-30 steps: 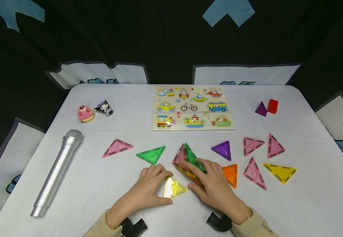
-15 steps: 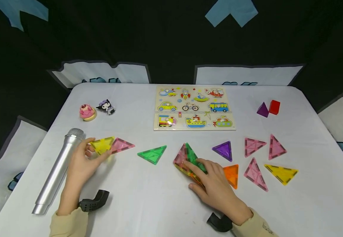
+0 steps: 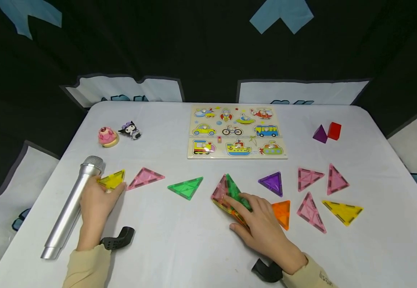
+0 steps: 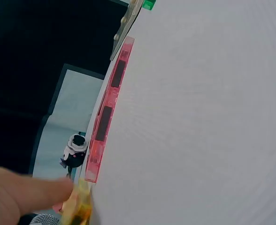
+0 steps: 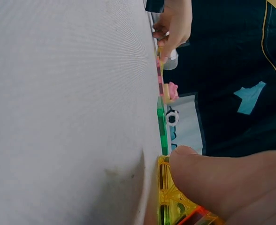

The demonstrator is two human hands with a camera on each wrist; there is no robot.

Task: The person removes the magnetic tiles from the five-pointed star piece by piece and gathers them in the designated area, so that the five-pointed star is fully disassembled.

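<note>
In the head view my left hand (image 3: pixel 97 202) holds a yellow triangular magnetic tile (image 3: pixel 113 179) between thumb and fingers, low over the table beside the microphone (image 3: pixel 72 208). Just right of this tile lies a pink triangular tile (image 3: pixel 145 178), which shows edge-on in the left wrist view. My right hand (image 3: pixel 262 226) grips a small pointed shape built of pink, green, yellow and orange magnetic tiles (image 3: pixel 220 190), covering its right side. In the right wrist view the thumb (image 5: pixel 208 176) lies along the shape's yellow tile (image 5: pixel 164 187).
A green tile (image 3: pixel 186 188) lies between the hands. Purple (image 3: pixel 272 184), orange (image 3: pixel 282 214), yellow (image 3: pixel 342 212) and several pink tiles (image 3: pixel 310 212) lie right. Behind are a vehicle puzzle board (image 3: pixel 237 134), cupcake toy (image 3: pixel 107 137), figurine (image 3: pixel 131 130), purple pyramid (image 3: pixel 320 134) and red block (image 3: pixel 334 131).
My left hand has carried the yellow tile from beside the built shape to the far left, then lowered it left of the pink tile. The right hand has stayed on the built shape.
</note>
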